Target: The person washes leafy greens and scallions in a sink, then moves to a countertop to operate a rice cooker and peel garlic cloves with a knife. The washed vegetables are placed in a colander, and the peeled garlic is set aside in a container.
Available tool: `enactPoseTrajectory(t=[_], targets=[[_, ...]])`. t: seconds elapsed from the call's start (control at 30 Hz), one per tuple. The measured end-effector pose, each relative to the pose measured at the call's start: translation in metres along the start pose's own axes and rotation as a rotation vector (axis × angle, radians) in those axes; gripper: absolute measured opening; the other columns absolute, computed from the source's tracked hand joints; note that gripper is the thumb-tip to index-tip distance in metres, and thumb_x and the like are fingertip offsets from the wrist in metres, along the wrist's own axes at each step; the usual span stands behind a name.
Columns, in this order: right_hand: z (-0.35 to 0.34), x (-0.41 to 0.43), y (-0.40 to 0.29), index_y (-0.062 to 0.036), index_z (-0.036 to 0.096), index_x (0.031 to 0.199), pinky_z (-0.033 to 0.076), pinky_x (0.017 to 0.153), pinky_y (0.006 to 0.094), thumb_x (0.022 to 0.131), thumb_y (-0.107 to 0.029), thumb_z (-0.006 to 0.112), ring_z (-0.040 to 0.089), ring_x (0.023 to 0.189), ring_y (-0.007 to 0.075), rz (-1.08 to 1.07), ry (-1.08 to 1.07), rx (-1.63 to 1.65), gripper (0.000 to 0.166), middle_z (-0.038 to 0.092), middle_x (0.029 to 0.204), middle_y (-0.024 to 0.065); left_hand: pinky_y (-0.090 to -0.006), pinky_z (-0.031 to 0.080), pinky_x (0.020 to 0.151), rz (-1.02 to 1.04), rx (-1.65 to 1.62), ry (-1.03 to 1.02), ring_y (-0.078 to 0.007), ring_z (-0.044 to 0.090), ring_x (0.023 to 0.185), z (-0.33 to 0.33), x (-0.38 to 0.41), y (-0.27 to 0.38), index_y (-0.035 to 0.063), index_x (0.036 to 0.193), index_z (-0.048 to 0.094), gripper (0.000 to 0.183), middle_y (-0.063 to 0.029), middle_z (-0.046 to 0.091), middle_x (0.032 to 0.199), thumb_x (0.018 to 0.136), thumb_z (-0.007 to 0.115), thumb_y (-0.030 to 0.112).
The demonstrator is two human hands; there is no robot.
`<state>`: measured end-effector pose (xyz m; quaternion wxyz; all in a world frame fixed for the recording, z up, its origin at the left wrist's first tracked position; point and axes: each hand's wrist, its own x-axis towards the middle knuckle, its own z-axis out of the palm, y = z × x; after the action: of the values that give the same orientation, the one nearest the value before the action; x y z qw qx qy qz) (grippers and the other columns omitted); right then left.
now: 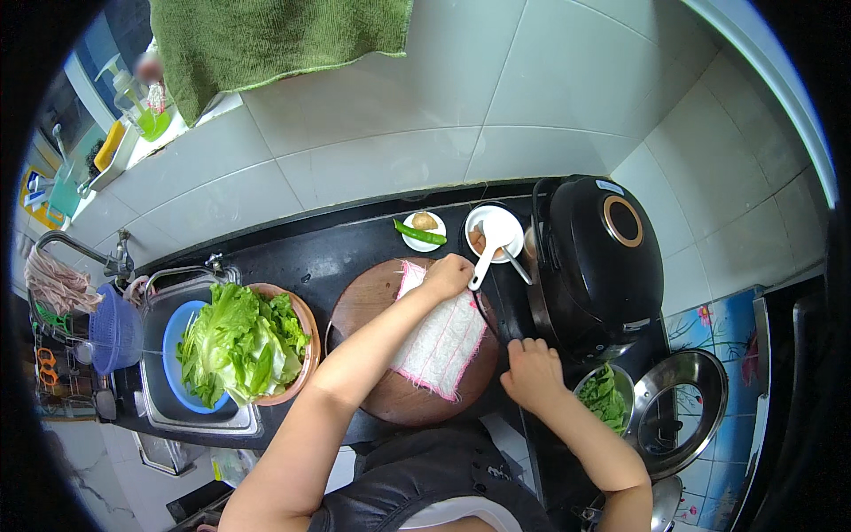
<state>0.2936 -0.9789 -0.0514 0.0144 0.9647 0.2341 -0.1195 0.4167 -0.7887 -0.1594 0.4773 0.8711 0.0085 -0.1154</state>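
My left hand [451, 276], its fingers curled, is over the far end of a white cloth with pink stitching [442, 346]. The cloth lies on a round wooden cutting board [379, 306]. Beside those fingers is the handle of a white ladle [498, 233], whose head is over a white bowl [518, 221] with brown pieces and a metal spoon [517, 266]. A thin black cord [486, 316] runs from near the ladle's handle towards my right hand [534, 374], which is bent right of the board. Whether either hand grips anything is hidden.
A black rice cooker [592, 266] stands at right, near a pot of leafy greens [606, 399] and a glass lid [715, 399]. Lettuce [233, 346] fills basins by the sink [156, 399]. Behind the board, a small plate [415, 243] holds a green pepper [420, 232] and ginger [424, 220].
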Motion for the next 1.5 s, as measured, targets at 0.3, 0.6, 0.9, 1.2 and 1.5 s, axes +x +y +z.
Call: enactPoseTrajectory(t=[0.3, 0.6, 0.9, 1.2, 1.5], targets=[[-0.038, 0.019, -0.038, -0.0003, 0.046, 0.086, 0.049, 0.059, 0.0458, 0.076, -0.016, 0.051, 0.059, 0.066, 0.0389, -0.063, 0.105, 0.314, 0.020, 0.055, 0.079, 0.0207, -0.0371, 0.047, 0.078, 0.090, 0.129, 0.199, -0.0291, 0.061, 0.086, -0.024, -0.006, -0.001, 0.0080, 0.094, 0.066, 0.025, -0.0150, 0.064, 0.089, 0.077, 0.051, 0.018], [-0.205, 0.075, -0.024, 0.0016, 0.055, 0.081, 0.049, 0.064, 0.0419, 0.076, -0.015, 0.062, 0.059, 0.072, 0.0372, -0.165, 0.480, 0.119, 0.019, 0.051, 0.088, 0.0200, -0.0341, 0.047, 0.065, 0.243, -0.222, 0.510, -0.0272, 0.060, 0.074, -0.053, -0.063, -0.016, 0.0015, 0.092, 0.063, 0.017, -0.0153, 0.061, 0.081, 0.081, 0.052, 0.010], [-0.332, 0.140, -0.038, -0.0033, 0.064, 0.079, 0.048, 0.067, 0.0406, 0.078, -0.032, 0.062, 0.058, 0.076, 0.0318, -0.116, 0.419, -0.359, 0.029, 0.057, 0.085, 0.0168, -0.0284, 0.046, 0.069, 0.161, -0.289, 0.412, -0.0181, 0.059, 0.077, -0.045, -0.138, -0.003, 0.0026, 0.094, 0.063, 0.017, -0.0114, 0.064, 0.089, 0.080, 0.054, 0.007], [-0.421, 0.151, -0.046, 0.0032, 0.054, 0.091, 0.048, 0.074, 0.0429, 0.071, -0.001, 0.053, 0.056, 0.084, 0.0381, -0.258, 0.862, -0.433, 0.021, 0.051, 0.097, 0.0242, -0.0251, 0.047, 0.064, 0.138, -0.386, 0.351, -0.0128, 0.060, 0.070, -0.034, -0.158, -0.018, 0.0029, 0.096, 0.064, 0.019, -0.0092, 0.065, 0.088, 0.080, 0.055, 0.006], [-0.494, 0.152, -0.011, 0.0029, 0.050, 0.097, 0.045, 0.079, 0.0374, 0.066, -0.006, 0.067, 0.055, 0.089, 0.0326, -0.282, 1.435, -0.028, 0.036, 0.057, 0.092, 0.0196, -0.0336, 0.048, 0.071, 0.234, -0.329, 0.453, -0.0272, 0.062, 0.077, -0.034, -0.164, 0.000, 0.0045, 0.091, 0.065, 0.018, -0.0147, 0.064, 0.084, 0.076, 0.056, 0.008]])
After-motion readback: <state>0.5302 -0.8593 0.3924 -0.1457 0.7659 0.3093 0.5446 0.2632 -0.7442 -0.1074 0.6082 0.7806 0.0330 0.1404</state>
